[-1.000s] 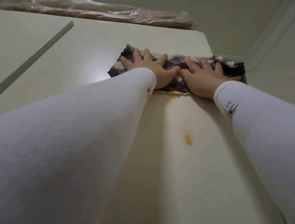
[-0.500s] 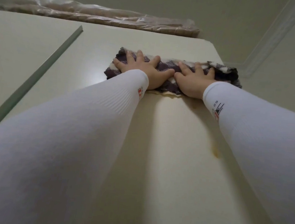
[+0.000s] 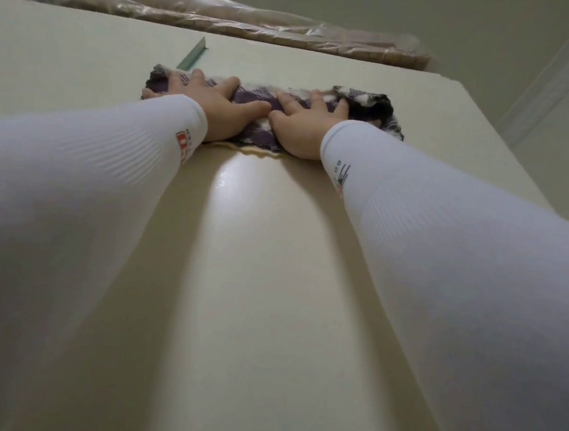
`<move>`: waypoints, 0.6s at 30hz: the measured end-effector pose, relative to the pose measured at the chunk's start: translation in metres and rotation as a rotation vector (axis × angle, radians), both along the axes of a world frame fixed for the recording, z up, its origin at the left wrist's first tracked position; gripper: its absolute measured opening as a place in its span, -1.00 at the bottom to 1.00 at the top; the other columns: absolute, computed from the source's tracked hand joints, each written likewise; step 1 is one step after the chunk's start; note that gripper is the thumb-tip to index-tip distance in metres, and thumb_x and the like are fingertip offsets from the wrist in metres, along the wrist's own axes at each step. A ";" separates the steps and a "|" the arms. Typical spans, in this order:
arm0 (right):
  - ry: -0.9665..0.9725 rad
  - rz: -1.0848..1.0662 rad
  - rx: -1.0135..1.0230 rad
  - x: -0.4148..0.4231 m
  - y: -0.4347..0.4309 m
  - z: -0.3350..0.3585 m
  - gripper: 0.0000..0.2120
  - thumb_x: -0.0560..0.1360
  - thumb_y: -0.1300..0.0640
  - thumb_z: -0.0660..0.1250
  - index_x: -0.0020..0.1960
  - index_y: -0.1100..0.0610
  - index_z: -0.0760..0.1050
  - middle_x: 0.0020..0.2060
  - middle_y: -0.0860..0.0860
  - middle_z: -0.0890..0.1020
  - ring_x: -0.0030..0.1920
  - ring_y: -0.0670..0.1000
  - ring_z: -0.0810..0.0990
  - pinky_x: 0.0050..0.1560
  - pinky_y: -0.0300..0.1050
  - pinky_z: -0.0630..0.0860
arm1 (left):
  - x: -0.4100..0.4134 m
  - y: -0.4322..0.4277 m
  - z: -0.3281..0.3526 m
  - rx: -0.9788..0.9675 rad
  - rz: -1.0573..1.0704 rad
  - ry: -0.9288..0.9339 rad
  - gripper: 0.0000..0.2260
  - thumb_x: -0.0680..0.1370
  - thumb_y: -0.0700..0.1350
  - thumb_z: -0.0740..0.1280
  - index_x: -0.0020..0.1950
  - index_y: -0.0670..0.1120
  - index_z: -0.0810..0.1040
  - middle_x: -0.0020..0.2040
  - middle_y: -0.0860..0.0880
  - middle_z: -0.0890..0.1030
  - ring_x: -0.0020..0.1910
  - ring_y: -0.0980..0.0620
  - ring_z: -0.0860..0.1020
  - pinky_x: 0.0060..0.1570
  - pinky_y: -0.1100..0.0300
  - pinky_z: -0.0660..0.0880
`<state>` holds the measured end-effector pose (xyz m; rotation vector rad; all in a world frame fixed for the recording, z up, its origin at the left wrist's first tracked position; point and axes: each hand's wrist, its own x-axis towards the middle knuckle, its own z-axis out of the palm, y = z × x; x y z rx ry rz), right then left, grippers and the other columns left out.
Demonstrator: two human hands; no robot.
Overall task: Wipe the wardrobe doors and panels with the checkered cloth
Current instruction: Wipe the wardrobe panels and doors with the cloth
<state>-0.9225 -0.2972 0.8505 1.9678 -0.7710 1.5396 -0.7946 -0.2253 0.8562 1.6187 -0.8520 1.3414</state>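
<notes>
A purple-and-white checkered cloth (image 3: 251,104) lies spread flat high on the cream wardrobe door (image 3: 253,281), close under its top edge. My left hand (image 3: 213,106) presses on the cloth's left half with fingers spread straight. My right hand (image 3: 301,127) presses flat on the right half, thumbs nearly touching. Both arms wear white sleeves and reach upward. A shiny wet patch (image 3: 234,180) shows on the door just below the cloth.
A green-edged gap (image 3: 192,57) separates this door from the neighbouring door (image 3: 66,58) on the left. Plastic-wrapped bundles (image 3: 224,21) lie on top of the wardrobe. The wall and ceiling moulding (image 3: 557,74) stand to the right of the door's edge.
Both hands have pushed the cloth upward toward the door's top edge. The yellow spot seen earlier below the cloth no longer shows; a wet sheen lies there now.
</notes>
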 end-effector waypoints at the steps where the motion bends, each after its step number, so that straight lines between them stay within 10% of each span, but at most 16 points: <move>1: 0.005 0.004 -0.006 0.003 0.001 0.000 -0.51 0.57 -0.18 -0.13 0.48 -0.26 -0.13 0.53 0.01 -0.16 0.47 0.27 -0.28 0.35 0.44 -0.21 | 0.004 0.001 -0.001 -0.004 -0.006 0.000 -0.14 0.20 0.51 -0.12 0.47 0.25 0.06 0.53 -0.14 0.03 0.49 -0.25 -0.05 0.39 -0.26 -0.03; 18: -0.027 -0.088 0.002 -0.083 -0.052 -0.006 -0.50 0.50 -0.36 -0.16 0.42 -0.40 -0.15 0.52 -0.12 -0.15 0.49 0.18 -0.25 0.25 0.56 -0.23 | -0.081 -0.041 -0.023 0.046 0.004 -0.018 -0.30 0.39 0.50 -0.08 0.48 0.27 -0.02 0.55 -0.08 -0.11 0.49 -0.25 -0.20 0.34 -0.36 -0.21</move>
